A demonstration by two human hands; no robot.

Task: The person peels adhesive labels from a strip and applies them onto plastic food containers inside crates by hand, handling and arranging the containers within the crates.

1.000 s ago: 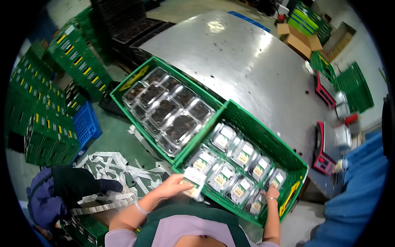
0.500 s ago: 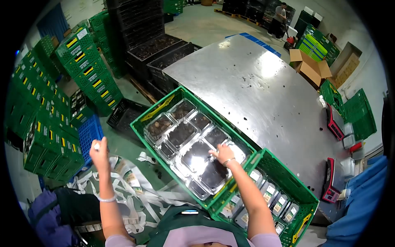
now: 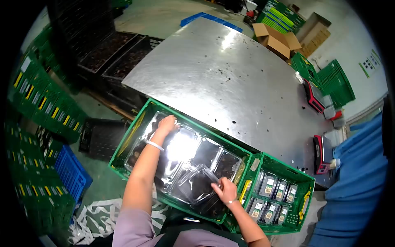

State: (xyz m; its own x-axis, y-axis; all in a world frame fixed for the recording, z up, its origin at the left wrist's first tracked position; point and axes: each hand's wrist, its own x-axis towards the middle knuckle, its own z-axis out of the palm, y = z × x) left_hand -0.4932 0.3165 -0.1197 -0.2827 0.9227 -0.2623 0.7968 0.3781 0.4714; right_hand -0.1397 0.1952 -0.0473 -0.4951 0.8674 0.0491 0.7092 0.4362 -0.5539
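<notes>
A green crate (image 3: 236, 161) holds several clear plastic boxes (image 3: 200, 152) with dark contents. My left hand (image 3: 167, 125) is closed at a box near the crate's far side; what its fingers hold is too small to tell. At the near right, my right hand (image 3: 225, 189) grips the edge of a clear plastic box (image 3: 195, 183), which sits tilted over the others. Glare hides part of the boxes. To the right, a second green crate (image 3: 306, 180) contains several labelled boxes (image 3: 268, 184).
Behind the crates stands a metal table (image 3: 185, 74) with dark crumbs and red scales (image 3: 320, 154) at its right. Stacked green crates (image 3: 45, 107), a blue crate (image 3: 70, 173) and white strips (image 3: 96, 218) are on the left. A blue curtain (image 3: 349, 177) hangs right.
My left hand has come from the left, outside the crate, to the boxes. My right hand has moved to the near side and taken hold of a box. The view has shifted.
</notes>
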